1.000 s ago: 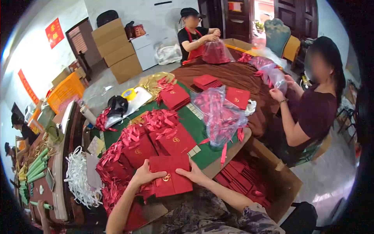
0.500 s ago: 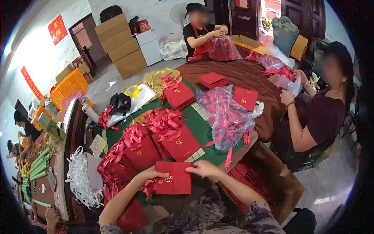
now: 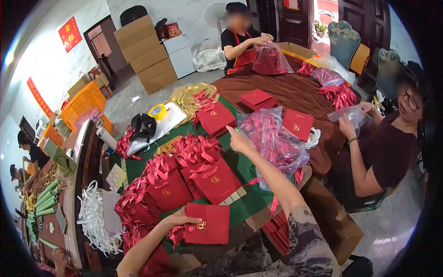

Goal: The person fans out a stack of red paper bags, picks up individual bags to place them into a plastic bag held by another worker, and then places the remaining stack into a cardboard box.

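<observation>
Head view: left hand (image 3: 187, 219) is clamped on a red gift bag (image 3: 215, 224), thumb across its front beside the gold logo, fingers behind; bag is low in view, near the wearer's lap, just below the packed red bags (image 3: 217, 182) with ribbons heaped along their upper edges; right hand (image 3: 242, 142) is stretched forward, index finger extended to the lower right corner of the bag stack (image 3: 215, 119); cannot tell if it touches or pinches that corner; clear plastic bag (image 3: 272, 138) with red contents lies right of the right hand, a flat red bag (image 3: 296, 124) just beside it; green mat (image 3: 258, 205) lies under the packed bags; yellow tape roll (image 3: 158, 112) sits beyond, left of the stack; white strips (image 3: 94, 221) are piled far left; co-worker (image 3: 394, 147) at right handles clear plastic; another (image 3: 240, 48) at the far side grips a filled plastic bag (image 3: 270, 62).
</observation>
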Motion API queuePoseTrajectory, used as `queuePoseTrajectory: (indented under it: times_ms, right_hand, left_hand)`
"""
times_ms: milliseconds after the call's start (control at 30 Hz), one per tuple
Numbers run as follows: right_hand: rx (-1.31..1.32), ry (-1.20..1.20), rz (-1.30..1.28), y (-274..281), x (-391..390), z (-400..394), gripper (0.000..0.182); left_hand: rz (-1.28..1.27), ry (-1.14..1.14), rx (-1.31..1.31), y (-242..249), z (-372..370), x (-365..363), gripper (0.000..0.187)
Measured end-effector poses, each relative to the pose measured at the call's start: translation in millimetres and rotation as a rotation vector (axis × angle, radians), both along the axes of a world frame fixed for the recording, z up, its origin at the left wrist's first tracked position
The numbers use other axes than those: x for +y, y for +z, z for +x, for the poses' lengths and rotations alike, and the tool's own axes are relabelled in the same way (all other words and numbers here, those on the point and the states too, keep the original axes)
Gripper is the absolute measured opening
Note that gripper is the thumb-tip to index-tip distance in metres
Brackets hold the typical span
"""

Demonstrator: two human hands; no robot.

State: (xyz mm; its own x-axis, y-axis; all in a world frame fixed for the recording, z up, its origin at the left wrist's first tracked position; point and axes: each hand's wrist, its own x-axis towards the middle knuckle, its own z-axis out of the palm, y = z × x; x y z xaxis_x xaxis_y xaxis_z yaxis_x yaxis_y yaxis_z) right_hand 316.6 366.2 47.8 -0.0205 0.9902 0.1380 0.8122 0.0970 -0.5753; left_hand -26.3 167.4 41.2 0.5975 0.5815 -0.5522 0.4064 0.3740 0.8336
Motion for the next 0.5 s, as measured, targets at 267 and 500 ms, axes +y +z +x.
queuePoseTrajectory:
  times_ms: [267,500]
  right_hand:
    - [-0.002,-0.002,0.025,-11,19,4,0.064]
    - [0.075,-0.004,0.045,9,-2,12,0.055]
  left_hand:
    - [0.014,0.054,-0.027,-20,-7,2,0.069]
    - [-0.033,0.071,-0.019,7,7,-3,0.060]
